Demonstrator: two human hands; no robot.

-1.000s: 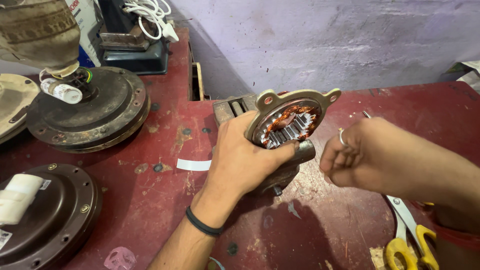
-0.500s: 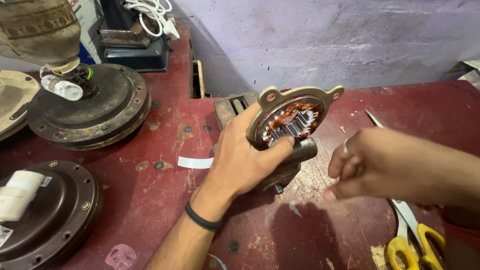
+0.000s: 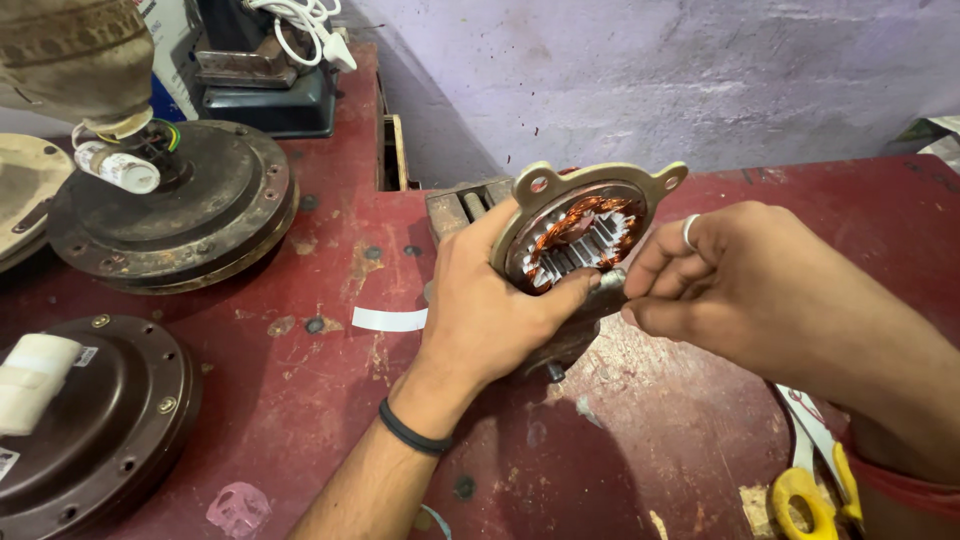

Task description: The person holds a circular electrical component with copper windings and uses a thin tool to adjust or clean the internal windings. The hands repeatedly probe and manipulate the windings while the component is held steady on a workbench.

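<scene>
Two hands work a motor stator held above a worn red counter.

The left hand (image 3: 490, 310) grips the round metal stator (image 3: 585, 235), its copper windings facing up, tilted above the red counter (image 3: 330, 400). The right hand (image 3: 730, 280), fingers pinched closed, touches the stator's lower rim. Dark fan motor housings (image 3: 175, 215) sit well apart at left; yellow-handled scissors (image 3: 810, 490) lie near the right forearm.
</scene>
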